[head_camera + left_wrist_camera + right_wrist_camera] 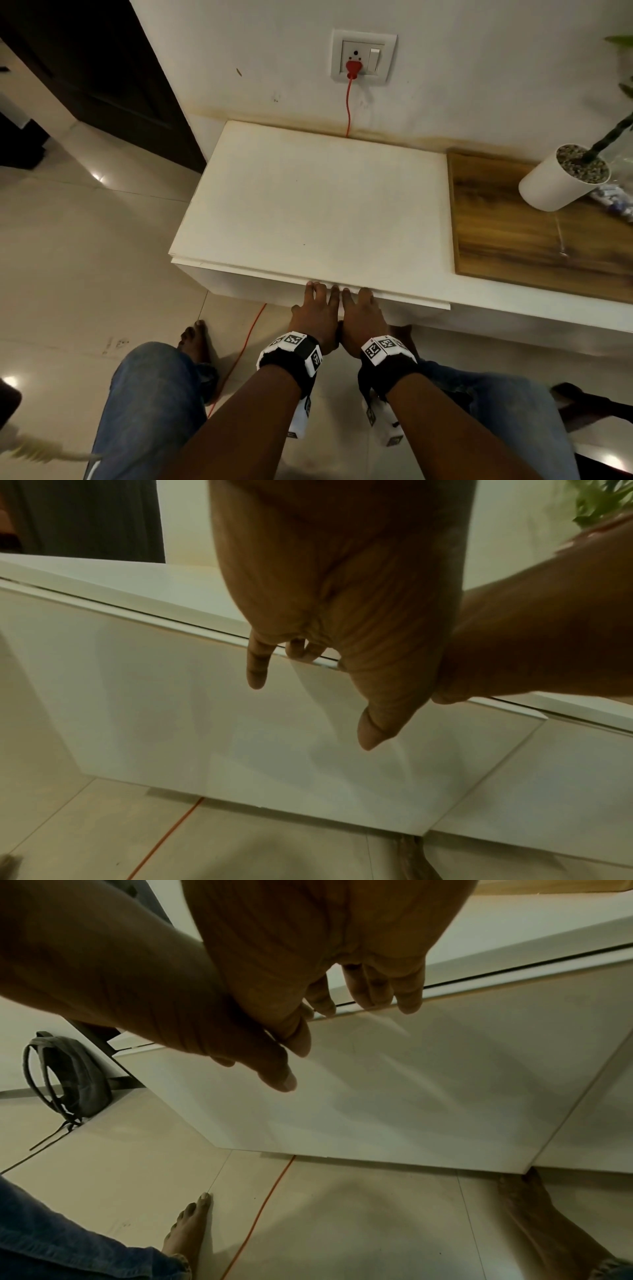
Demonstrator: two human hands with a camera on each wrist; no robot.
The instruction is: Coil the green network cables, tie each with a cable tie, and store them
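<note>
We see both of our hands side by side, touching, at the front edge of a low white cabinet (308,198). The left hand (313,317) and the right hand (363,320) lie with fingers nearly straight and close together, their tips at the thin seam below the cabinet top, on the upper edge of a white drawer front (205,723). Neither hand holds anything. The left thumb (373,731) hangs free before the panel. The green network cables and cable ties appear in no view, and we cannot tell where they lie; the drawer's inside is hidden. A red plug (352,70) sits in a wall socket (363,56), its orange cord (348,109) dropping behind the cabinet's back edge. A white plant pot (561,178) stands on a wooden top (507,233), cut off at right. A grey backpack (68,1074) lies on the floor.
</note>
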